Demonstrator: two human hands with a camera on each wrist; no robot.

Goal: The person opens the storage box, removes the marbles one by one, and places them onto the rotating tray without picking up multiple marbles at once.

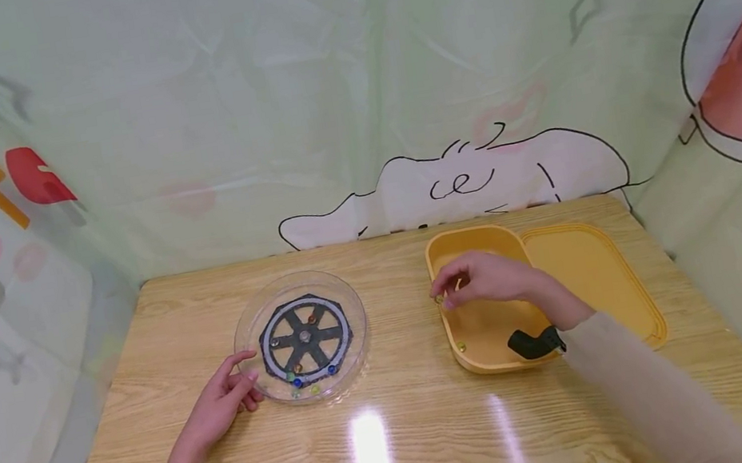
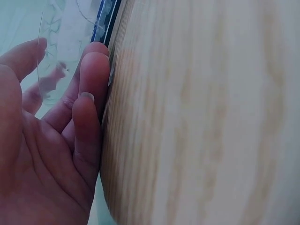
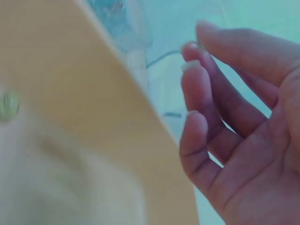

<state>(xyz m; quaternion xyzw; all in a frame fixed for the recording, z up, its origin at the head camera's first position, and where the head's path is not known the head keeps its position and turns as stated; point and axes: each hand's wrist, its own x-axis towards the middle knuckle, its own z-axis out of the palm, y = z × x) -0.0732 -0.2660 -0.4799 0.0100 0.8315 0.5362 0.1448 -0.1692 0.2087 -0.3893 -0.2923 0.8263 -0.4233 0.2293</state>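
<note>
My right hand point(image 1: 488, 278) is over the left wall of a yellow plastic box point(image 1: 501, 365). Thumb and index fingertip pinch a small yellowish marble point(image 1: 438, 299) at the rim. One more marble point(image 1: 461, 347) lies inside the box near its front left corner; the right wrist view shows a greenish marble point(image 3: 8, 105) in there. On the left stands a round clear dish point(image 1: 243, 341) with several coloured marbles and a black spoked wheel shape point(image 1: 305, 337) showing through it. My left hand point(image 1: 219, 401) rests against the dish's left side, its relaxed fingers touching the wall point(image 2: 93, 70).
A flat yellow lid point(image 1: 590, 278) lies right of the box, close beside it. The wooden table point(image 1: 418, 434) ends at a pale printed curtain point(image 1: 251, 121) behind and at both sides. Small black devices point(image 1: 534, 343) are strapped to both wrists.
</note>
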